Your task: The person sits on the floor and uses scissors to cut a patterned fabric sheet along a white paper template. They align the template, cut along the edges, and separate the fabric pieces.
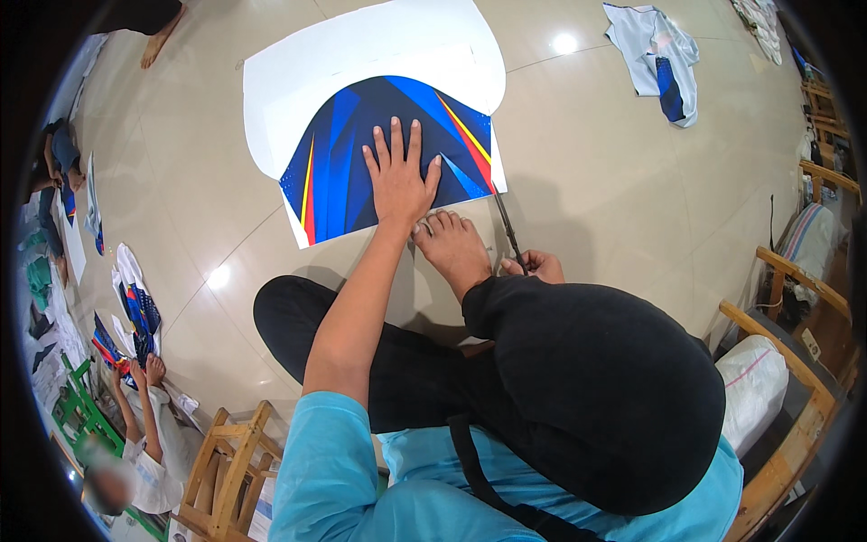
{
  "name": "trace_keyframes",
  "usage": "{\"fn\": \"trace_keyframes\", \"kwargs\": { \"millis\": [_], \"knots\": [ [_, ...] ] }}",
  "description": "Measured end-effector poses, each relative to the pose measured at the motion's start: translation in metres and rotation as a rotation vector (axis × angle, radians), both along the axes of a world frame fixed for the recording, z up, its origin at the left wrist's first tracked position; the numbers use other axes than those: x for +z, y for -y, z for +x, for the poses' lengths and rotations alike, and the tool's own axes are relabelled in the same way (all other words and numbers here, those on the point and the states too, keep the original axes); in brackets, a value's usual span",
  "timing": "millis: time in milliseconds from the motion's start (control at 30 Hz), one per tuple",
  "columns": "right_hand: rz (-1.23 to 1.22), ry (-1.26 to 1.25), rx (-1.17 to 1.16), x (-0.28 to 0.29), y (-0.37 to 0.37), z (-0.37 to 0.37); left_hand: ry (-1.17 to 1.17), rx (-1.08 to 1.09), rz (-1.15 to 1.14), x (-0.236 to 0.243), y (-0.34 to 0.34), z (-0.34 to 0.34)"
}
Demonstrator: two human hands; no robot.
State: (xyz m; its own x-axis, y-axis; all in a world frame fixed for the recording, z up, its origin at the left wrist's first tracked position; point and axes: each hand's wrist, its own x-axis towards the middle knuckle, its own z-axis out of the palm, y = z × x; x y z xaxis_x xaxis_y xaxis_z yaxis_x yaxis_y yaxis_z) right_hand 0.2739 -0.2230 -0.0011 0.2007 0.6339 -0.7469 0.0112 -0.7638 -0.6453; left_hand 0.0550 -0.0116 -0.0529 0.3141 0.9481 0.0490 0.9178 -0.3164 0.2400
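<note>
On the tiled floor ahead of me lies a dark blue printed piece (339, 144), curved at the top, with red, yellow and light blue streaks and white margins. Whether it is cloth or paper I cannot tell. My left hand (400, 183) rests flat on its middle, fingers spread. Beyond it spreads a white sheet (379, 45) with a rounded outline. Dark scissors (508, 226) are in my right hand (540, 266), whose fingers are closed at the handles, partly hidden by my knee. The blades' tip meets the piece's lower right corner. My bare foot (452, 248) is just beside that edge.
A white and blue cloth piece (664, 68) lies at the far right. Wooden frames (804, 280) and white sacks (754, 388) line the right side. At lower left, a co-worker (149, 452) handles printed cloth near a wooden stool (230, 470). Other people sit farther left.
</note>
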Motion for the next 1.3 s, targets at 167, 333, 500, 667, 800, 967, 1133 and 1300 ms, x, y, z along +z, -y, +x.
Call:
{"fn": "trace_keyframes", "kwargs": {
  "millis": [167,333,500,667,800,967,1133,1300],
  "knots": [
    [-0.021,0.008,-0.022,0.004,-0.002,-0.001,0.012,-0.006,0.012,0.001,0.0,0.001],
    [-0.042,0.019,-0.018,0.003,-0.003,-0.001,0.017,-0.004,0.015,0.002,0.0,-0.001],
    [-0.022,0.074,0.012,-0.01,0.004,0.002,0.026,-0.006,0.022,0.003,-0.001,0.0],
    [-0.028,0.081,0.004,0.0,-0.001,-0.002,0.023,-0.004,0.019,0.002,-0.001,-0.001],
    [-0.024,0.064,0.005,0.003,-0.003,-0.002,0.015,-0.004,0.017,0.002,-0.002,-0.002],
    [-0.052,0.022,-0.018,0.001,-0.003,-0.001,0.021,-0.002,0.017,0.003,-0.002,-0.001],
    [-0.058,0.038,-0.017,-0.001,-0.001,-0.002,0.026,-0.001,0.013,0.003,-0.002,-0.001],
    [-0.053,0.034,-0.018,0.004,-0.003,-0.002,0.026,0.001,0.016,0.003,-0.002,-0.001]
  ]
}}
